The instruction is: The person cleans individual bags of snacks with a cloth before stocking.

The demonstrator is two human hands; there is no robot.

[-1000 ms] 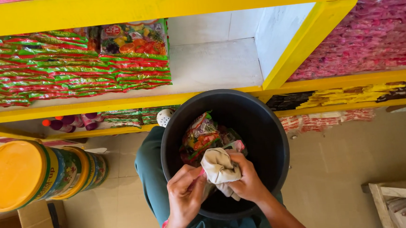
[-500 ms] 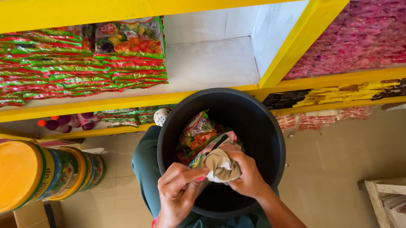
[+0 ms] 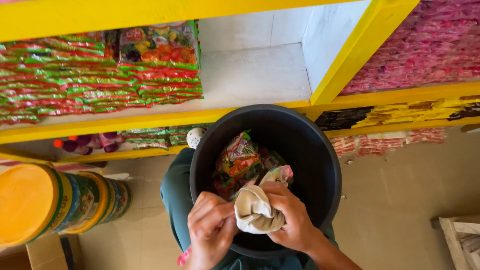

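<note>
Landmark: the round black plastic bucket (image 3: 318, 164), resting on the person's lap at the centre of the view.

Far left of the bucket, at floor level, a stack of cylindrical tubs with a yellow lid (image 3: 19, 204) lies on its side, above the corner of a brown cardboard box (image 3: 25, 269).

Above and left of the bucket, flat red-and-green snack packets (image 3: 56, 79) are stacked in rows on the white shelf board of a yellow-framed shelving unit (image 3: 356, 52). The part of that shelf directly above the bucket shows bare white board.

Just left of the bucket's rim, a green trouser leg (image 3: 174, 193) is visible.

Over the bucket's near rim, the left hand (image 3: 212, 235) is curled, fingers closed against the left side of a bunched beige cloth (image 3: 255, 211). Whether it fully grips the cloth cannot be told. The cloth sits between both hands, above the bucket's near interior.

Inside the bucket, beyond the cloth, lie several colourful snack packets (image 3: 238, 159).

The right hand (image 3: 293, 214) is closed around the cloth's right side, holding it, fingers wrapped over the top.

Above and right of the bucket, pink packets (image 3: 437, 42) fill the next shelf compartment. Lower right of the bucket, a pale wooden frame (image 3: 470, 238) stands on the tan floor (image 3: 407, 192).
</note>
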